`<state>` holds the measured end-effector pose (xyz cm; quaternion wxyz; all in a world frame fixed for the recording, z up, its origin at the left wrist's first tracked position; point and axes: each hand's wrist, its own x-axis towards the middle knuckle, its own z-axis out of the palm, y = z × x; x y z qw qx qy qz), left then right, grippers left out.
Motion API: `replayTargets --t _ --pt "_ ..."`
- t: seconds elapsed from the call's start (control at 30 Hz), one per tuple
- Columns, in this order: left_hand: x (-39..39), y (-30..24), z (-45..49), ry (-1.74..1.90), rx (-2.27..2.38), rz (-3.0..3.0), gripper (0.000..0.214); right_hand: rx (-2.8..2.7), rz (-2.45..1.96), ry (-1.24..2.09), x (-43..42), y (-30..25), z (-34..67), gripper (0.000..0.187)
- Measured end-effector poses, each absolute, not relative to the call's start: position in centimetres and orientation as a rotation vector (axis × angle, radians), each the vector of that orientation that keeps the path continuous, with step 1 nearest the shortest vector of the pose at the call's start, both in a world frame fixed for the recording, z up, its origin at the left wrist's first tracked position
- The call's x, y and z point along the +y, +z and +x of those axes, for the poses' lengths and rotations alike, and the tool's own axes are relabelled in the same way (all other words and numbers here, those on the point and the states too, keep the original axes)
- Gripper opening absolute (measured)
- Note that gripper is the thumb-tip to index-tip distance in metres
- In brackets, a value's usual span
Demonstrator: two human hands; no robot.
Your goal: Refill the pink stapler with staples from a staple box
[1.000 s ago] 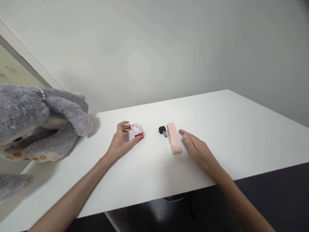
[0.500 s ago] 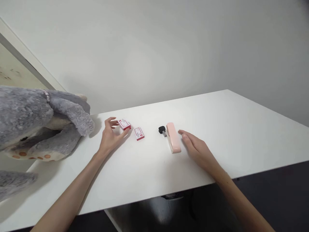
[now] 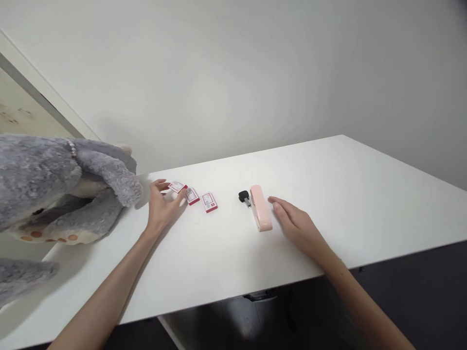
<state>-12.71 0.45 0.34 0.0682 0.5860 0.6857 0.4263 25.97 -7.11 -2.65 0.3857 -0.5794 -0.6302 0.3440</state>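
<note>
Near the far left of the desk, my left hand [image 3: 160, 209] has its thumb and fingers closed around a small red-and-white staple box [image 3: 177, 186]. Just right of that lies a second matching box [image 3: 192, 196], close to my thumb. A third box [image 3: 209, 202] rests flat further right, apart from the hand. My right hand [image 3: 295, 221] lies on its edge, fingers stretched out, holding nothing. Left of those fingertips, with a small gap, is a pale pink stapler [image 3: 261, 208]. A small black item with a metal end [image 3: 243, 197] sits against the stapler's left side; its kind is unclear.
A large grey plush toy [image 3: 105, 165] occupies the left end of the white desk [image 3: 226, 262]. A plain wall [image 3: 233, 82] rises behind the desk. Below the front edge is a dark area [image 3: 270, 316].
My left hand has moved left with one staple box, uncovering the second box that was under or behind it. My right hand and the stapler stay nearly where they were.
</note>
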Motion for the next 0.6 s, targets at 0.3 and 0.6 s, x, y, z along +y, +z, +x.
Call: replayTargets --t 0.3,0.6 --pt "2.0 -2.3 -15.2 1.046 2.34 1.94 0.073 -1.624 -1.5 0.86 -7.0 -2.7 26.0 0.052" --pt "1.7 -1.5 -14.6 0.904 2.057 2.044 0.058 -1.624 -1.497 0.815 -7.0 -3.0 25.9 0.05"
